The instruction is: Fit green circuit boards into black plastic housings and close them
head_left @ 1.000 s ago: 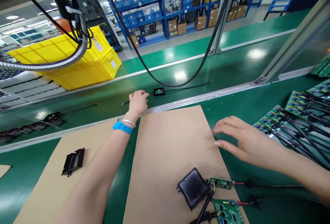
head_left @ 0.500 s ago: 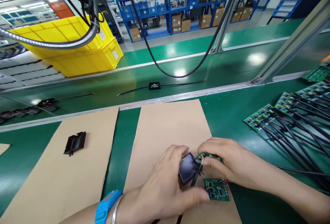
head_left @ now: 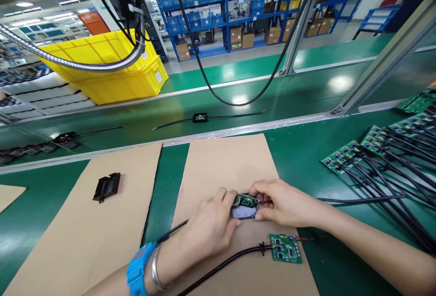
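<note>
Over the middle cardboard sheet (head_left: 231, 159), my left hand (head_left: 213, 218) grips the left end of a small dark housing (head_left: 244, 212). A green circuit board (head_left: 246, 200) sits tilted at the housing's upper side. My right hand (head_left: 284, 203) is closed at the right end, its fingertips around the red wires and the housing edge. Black cables run out on both sides. Just below my right hand lies another green circuit board (head_left: 286, 248), with a black cable (head_left: 231, 258) to its left and red wires to its right.
An empty black housing (head_left: 106, 188) lies on the left cardboard. Cabled boards (head_left: 344, 156) are piled at the right. Beyond the metal rail sits a finished-looking module (head_left: 200, 117). A yellow bin (head_left: 126, 77) stands back left; a black cable (head_left: 235, 104) hangs down ahead.
The housing has turned level, and the board has come against it between my hands. My left hand has moved slightly up and left, uncovering the cable of the lower board.
</note>
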The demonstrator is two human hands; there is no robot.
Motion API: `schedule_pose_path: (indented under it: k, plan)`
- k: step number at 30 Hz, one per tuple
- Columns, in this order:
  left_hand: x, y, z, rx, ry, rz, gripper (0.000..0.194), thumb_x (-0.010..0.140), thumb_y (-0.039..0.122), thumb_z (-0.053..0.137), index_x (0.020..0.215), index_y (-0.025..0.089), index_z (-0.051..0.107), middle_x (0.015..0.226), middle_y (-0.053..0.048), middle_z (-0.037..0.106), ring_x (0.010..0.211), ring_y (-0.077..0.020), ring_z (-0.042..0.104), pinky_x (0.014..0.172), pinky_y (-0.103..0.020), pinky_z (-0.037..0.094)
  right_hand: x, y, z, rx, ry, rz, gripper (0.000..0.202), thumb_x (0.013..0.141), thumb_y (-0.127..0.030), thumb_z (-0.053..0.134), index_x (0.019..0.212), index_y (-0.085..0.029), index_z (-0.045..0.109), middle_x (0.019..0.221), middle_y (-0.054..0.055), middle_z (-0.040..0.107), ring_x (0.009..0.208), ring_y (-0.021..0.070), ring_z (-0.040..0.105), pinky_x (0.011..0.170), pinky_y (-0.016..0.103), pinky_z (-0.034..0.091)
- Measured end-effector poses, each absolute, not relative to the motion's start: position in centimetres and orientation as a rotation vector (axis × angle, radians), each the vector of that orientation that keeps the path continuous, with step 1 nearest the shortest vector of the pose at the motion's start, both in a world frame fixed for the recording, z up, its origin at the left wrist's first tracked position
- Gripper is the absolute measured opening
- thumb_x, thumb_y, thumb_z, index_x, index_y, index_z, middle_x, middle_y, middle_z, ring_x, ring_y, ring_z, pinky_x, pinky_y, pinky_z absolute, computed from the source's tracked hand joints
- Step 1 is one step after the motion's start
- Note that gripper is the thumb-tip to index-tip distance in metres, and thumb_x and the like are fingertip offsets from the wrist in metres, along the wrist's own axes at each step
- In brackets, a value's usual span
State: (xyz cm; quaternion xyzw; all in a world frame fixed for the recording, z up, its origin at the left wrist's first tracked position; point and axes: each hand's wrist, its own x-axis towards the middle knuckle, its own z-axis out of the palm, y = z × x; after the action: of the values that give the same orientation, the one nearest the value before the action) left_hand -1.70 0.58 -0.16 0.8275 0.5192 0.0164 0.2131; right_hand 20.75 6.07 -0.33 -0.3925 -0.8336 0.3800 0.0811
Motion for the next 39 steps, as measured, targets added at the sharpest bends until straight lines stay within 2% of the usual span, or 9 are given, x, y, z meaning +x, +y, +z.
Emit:
schedule_pose_path:
  k: [4,7,10,14,19,24,27,30,39]
  plan:
    - [-2.2,1.7,0.8,2.242,1.361,0.249,0.046,0.086,0.038,0.057,0.128,0.021,0.048,0.108,-0.009,0.062,0.088,-0.0262,0.063,0.076,-0.039,0.050,21.2,6.2,0.5,-1.238,-2.438,1.075,0.009,0.090,-0.023,0.053,0.084,-0.019,0.059,0.082,0.001,0.064,0.077,0.0155,0.057,0.071,0.027,0.039]
    - [-2.1,2.1,1.4,2.123,1.372,0.356,0.022,0.089,0.040,0.052,0.096,0.021,0.061,0.084,-0.001,0.064,0.073,-0.0174,0.058,0.066,-0.028,0.043,21.2,5.9,1.5,-1.281,-2.436,0.959,0.014,0.090,-0.021,0.049,0.079,-0.019,0.058,0.079,0.001,0.063,0.074,0.0153,0.055,0.068,0.027,0.038]
    - [-1.4,2.1,1.7,2.014,1.507,0.398,0.028,0.089,0.036,0.052,0.067,0.019,0.050,0.060,0.005,0.048,0.053,-0.0103,0.039,0.052,-0.023,0.030,20.9,5.7,2.2,-1.326,-2.372,0.931,0.009,0.088,-0.019,0.050,0.082,-0.019,0.056,0.075,-0.001,0.062,0.068,0.0138,0.054,0.063,0.026,0.038]
    - [-0.5,2.0,1.7,1.927,1.566,0.456,0.032,0.084,0.034,0.054,0.061,0.019,0.038,0.052,0.007,0.035,0.049,-0.0090,0.027,0.049,-0.024,0.022,18.9,4.8,2.4,-1.410,-2.376,0.633,0.018,0.084,-0.013,0.050,0.100,-0.019,0.054,0.075,0.000,0.063,0.066,0.0151,0.057,0.059,0.026,0.038]
    - [-0.6,2.3,1.8,1.846,1.484,0.421,0.020,0.083,0.026,0.048,0.065,0.019,0.043,0.056,0.006,0.043,0.051,-0.0093,0.035,0.051,-0.024,0.026,15.8,3.3,2.6,-1.343,-2.773,0.145,0.033,0.075,-0.008,0.053,0.107,-0.017,0.056,0.086,0.009,0.062,0.075,0.0227,0.059,0.052,0.029,0.031]
    - [-2.2,2.5,1.1,1.837,1.467,0.276,0.023,0.083,0.038,0.055,0.071,0.020,0.049,0.059,0.005,0.050,0.053,-0.0115,0.042,0.051,-0.025,0.032,17.0,4.5,2.1,-1.119,-2.913,0.159,0.028,0.089,-0.022,0.053,0.116,-0.025,0.056,0.084,0.004,0.058,0.072,0.0206,0.059,0.051,0.029,0.028]
    - [-2.9,2.3,0.1,1.950,1.410,0.335,0.036,0.071,0.036,0.070,0.100,0.021,0.056,0.090,-0.001,0.062,0.078,-0.0191,0.058,0.069,-0.030,0.046,18.0,5.7,0.9,-1.021,-3.003,0.158,0.032,0.089,-0.028,0.059,0.121,-0.028,0.056,0.085,0.002,0.058,0.065,0.0177,0.059,0.049,0.029,0.026]
    - [-3.2,2.3,-1.0,2.033,1.401,0.306,0.055,0.071,0.033,0.071,0.121,0.021,0.051,0.111,-0.008,0.058,0.092,-0.0248,0.060,0.077,-0.038,0.050,18.2,6.3,-0.1,-0.930,-3.035,0.122,0.037,0.090,-0.032,0.059,0.126,-0.026,0.055,0.088,0.002,0.057,0.061,0.0157,0.058,0.048,0.029,0.025]
    - [-3.5,2.6,-1.5,2.073,1.361,0.268,0.048,0.075,0.033,0.071,0.120,0.021,0.057,0.106,-0.007,0.060,0.089,-0.0239,0.063,0.081,-0.038,0.054,18.5,6.5,0.1,-0.763,-3.061,0.179,0.037,0.092,-0.017,0.045,0.127,-0.029,0.049,0.091,0.001,0.050,0.053,0.0120,0.053,0.046,0.029,0.019]
